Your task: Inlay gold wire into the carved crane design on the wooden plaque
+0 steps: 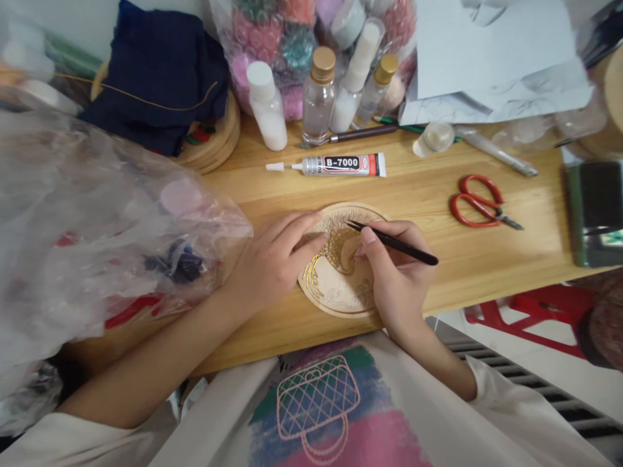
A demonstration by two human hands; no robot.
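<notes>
A round wooden disc [341,285] with a drawn design lies on the table near its front edge. Gold wire [314,275] curves over the disc's left and middle parts. Spread across the disc's upper left edge, my left hand [277,256] presses it with the fingertips and holds nothing. My right hand [402,275] rests over the disc's right side, its fingers closed on black tweezers [406,246]. The tweezers' tips point left and touch or hover just above the design near the top of the disc. Whether the tips hold anything is too small to tell.
Behind the disc lies a B-7000 glue tube [341,165], with small bottles [318,104] further back. Red-handled scissors [481,204] lie to the right. Plastic bags [121,214] cover the left side. Navy cloth [160,71] sits on wooden hoops [219,143]. Papers [496,58] are at the back right.
</notes>
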